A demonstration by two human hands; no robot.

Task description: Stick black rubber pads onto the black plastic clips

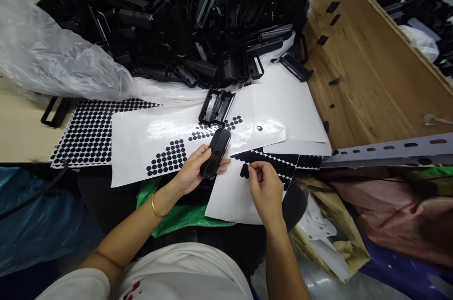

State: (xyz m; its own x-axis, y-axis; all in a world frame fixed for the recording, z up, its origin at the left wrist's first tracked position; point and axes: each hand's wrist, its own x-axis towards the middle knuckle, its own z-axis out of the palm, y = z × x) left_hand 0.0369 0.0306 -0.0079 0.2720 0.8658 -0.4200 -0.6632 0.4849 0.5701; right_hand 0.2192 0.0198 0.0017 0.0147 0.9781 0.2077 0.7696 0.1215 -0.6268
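My left hand [194, 168], with a gold bangle on the wrist, is closed around a black plastic casing [215, 151]. The casing is long with rounded ends, a ribbed surface and a round spot near its middle. My right hand [266, 187] is in a pinch, thumb and forefinger at the edge of a small black rounded sticker [244, 170]. Beneath that hand lies a white sticker sheet [231, 198] with rows of black stickers along its upper right. Two open black casings [216, 106] lie side by side on a white sheet [134, 139] bearing black dot stickers.
A large heap of black plastic casings [184, 17] fills the back, with clear plastic film [71, 54] at its left. A wooden board [368, 64] slants along the right. Another dotted sheet [88, 135] lies left. A brown bag [332, 238] with white scraps stands below right.
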